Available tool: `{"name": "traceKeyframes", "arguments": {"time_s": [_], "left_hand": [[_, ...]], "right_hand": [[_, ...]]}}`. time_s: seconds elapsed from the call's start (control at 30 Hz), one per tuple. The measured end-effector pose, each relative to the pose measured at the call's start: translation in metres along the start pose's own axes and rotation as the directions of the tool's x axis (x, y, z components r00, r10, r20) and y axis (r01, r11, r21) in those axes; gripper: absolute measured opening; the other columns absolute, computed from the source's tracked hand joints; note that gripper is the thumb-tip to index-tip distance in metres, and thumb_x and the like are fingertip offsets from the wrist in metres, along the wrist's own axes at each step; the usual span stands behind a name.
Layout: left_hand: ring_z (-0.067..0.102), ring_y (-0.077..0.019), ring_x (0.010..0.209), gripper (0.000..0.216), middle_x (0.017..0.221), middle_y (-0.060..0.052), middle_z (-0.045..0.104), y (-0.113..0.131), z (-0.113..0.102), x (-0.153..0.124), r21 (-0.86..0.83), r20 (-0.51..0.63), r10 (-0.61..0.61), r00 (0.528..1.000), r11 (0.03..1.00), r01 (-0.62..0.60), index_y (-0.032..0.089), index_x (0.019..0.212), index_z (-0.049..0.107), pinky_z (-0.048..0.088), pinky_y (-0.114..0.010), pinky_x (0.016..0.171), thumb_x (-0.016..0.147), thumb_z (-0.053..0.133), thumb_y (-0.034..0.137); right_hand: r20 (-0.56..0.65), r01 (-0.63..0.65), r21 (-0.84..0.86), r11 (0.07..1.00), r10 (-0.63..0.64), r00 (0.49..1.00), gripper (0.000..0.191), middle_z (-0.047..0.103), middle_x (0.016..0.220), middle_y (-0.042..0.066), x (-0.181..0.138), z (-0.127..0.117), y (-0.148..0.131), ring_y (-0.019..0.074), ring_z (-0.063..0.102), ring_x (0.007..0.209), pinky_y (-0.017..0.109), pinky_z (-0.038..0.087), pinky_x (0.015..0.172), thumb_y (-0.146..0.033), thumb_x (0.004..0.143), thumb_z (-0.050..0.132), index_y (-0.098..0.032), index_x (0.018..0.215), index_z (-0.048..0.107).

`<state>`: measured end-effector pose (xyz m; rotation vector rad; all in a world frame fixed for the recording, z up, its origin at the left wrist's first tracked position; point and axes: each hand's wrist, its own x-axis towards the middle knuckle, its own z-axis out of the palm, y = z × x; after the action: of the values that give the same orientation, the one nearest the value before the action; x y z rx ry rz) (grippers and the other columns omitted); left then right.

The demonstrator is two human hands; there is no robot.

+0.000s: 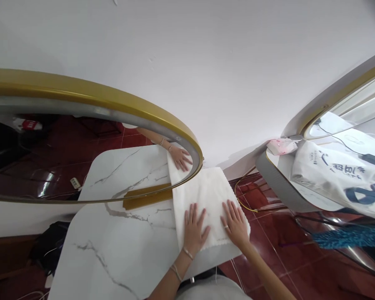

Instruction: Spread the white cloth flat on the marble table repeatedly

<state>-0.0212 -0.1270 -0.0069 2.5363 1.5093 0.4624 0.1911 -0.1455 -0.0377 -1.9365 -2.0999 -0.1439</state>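
Observation:
A white cloth with a scalloped edge point(206, 187) is spread at the right end of a marble-patterned table point(112, 250), its far part reaching the wall. My left hand point(195, 229) lies flat on the cloth's near left part, fingers spread, with bracelets on the wrist. On the near right part, close to the cloth's scalloped edge, rests my right hand point(235, 223), also flat with fingers apart and a ring on one finger. Neither hand grips anything.
A large gold-framed mirror point(162, 112) hangs low over the table and reflects one hand. To the right, another table holds a white printed bag point(328, 171) and a tissue pack point(281, 146). A blue fluffy duster point(350, 236) is below it, above the red tiled floor point(265, 258).

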Motion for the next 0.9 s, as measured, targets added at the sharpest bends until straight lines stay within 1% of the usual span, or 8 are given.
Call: {"name": "traceKeyframes", "arguments": {"time_s": [0.13,0.23,0.3,0.4,0.53,0.6,0.7,0.9], "left_hand": [[0.018,-0.0309,0.142,0.065,0.156,-0.008,0.017,0.009,-0.010,-0.044,0.012,0.039,0.052,0.998,0.999,-0.052,0.029,0.147,0.025,0.024,-0.051,0.111,0.088,0.050,0.045],[0.019,-0.0308,0.142,0.064,0.156,-0.008,0.016,0.013,-0.008,-0.061,-0.006,0.038,0.050,0.998,0.999,-0.050,0.029,0.146,0.027,0.026,-0.051,0.111,0.088,0.050,0.044],[0.018,-0.0299,0.142,0.063,0.157,-0.007,0.012,0.013,-0.004,-0.057,-0.038,0.016,0.028,0.999,0.999,-0.028,0.029,0.146,0.027,0.027,-0.050,0.111,0.089,0.050,0.041],[0.014,-0.0307,0.143,0.061,0.158,-0.008,0.005,0.006,0.002,-0.033,-0.062,-0.039,-0.055,0.998,0.997,0.053,0.027,0.146,0.026,0.026,-0.052,0.111,0.090,0.049,0.035],[0.008,-0.0316,0.144,0.064,0.158,-0.008,0.007,-0.008,0.003,-0.002,-0.030,-0.088,-0.221,0.971,0.975,0.220,0.027,0.147,0.024,0.024,-0.055,0.112,0.089,0.050,0.037],[0.009,-0.0306,0.144,0.065,0.157,-0.008,0.010,-0.014,0.001,0.002,-0.028,-0.089,-0.244,0.966,0.970,0.243,0.028,0.147,0.024,0.024,-0.054,0.112,0.089,0.050,0.040],[0.012,-0.0290,0.144,0.063,0.157,-0.007,0.010,-0.022,-0.003,-0.004,-0.024,-0.086,-0.234,0.968,0.972,0.233,0.029,0.146,0.026,0.024,-0.050,0.113,0.089,0.050,0.043],[0.015,-0.0281,0.143,0.060,0.157,-0.006,0.013,-0.048,-0.019,-0.038,0.042,-0.112,-0.279,0.954,0.958,0.285,0.029,0.144,0.031,0.024,-0.046,0.114,0.089,0.049,0.044]], "right_hand": [[0.006,-0.048,0.021,0.999,0.048,0.999,0.062,0.022,0.154,0.008,-0.055,-0.011,-0.020,0.0265,0.026,0.139,0.047,0.024,0.111,-0.042,0.095,0.029,-0.022,0.151,0.009],[-0.008,-0.057,0.050,0.997,0.057,0.998,0.062,0.026,0.153,0.008,-0.072,-0.014,-0.025,0.0280,0.030,0.137,0.049,0.026,0.110,-0.044,0.094,0.029,-0.024,0.150,0.011],[-0.041,-0.050,0.080,0.996,0.053,0.998,0.064,0.031,0.150,0.009,-0.068,-0.013,-0.022,0.0292,0.035,0.134,0.050,0.029,0.109,-0.048,0.094,0.031,-0.025,0.150,0.013],[-0.079,-0.042,0.134,0.990,0.053,0.995,0.065,0.035,0.146,0.011,-0.048,-0.012,-0.012,0.0300,0.040,0.129,0.051,0.033,0.107,-0.050,0.093,0.033,-0.024,0.150,0.014],[-0.070,-0.023,0.148,0.989,0.033,0.997,0.062,0.021,0.153,0.011,-0.024,-0.009,-0.006,0.0310,0.029,0.136,0.052,0.033,0.106,-0.048,0.095,0.029,-0.024,0.150,0.012],[-0.043,-0.016,0.126,0.992,0.022,0.999,0.063,0.013,0.156,0.011,-0.020,-0.007,-0.008,0.0317,0.021,0.140,0.052,0.032,0.107,-0.049,0.095,0.027,-0.023,0.150,0.009],[-0.011,-0.018,0.102,0.995,0.019,1.000,0.065,0.008,0.157,0.012,-0.021,-0.003,-0.018,0.0323,0.015,0.142,0.054,0.029,0.108,-0.050,0.095,0.024,-0.021,0.151,0.005],[0.017,0.040,0.126,0.991,-0.042,0.999,0.066,0.004,0.157,0.012,-0.021,0.002,-0.056,0.0325,0.015,0.142,0.053,0.030,0.107,-0.048,0.095,0.026,-0.020,0.151,0.005]]}}
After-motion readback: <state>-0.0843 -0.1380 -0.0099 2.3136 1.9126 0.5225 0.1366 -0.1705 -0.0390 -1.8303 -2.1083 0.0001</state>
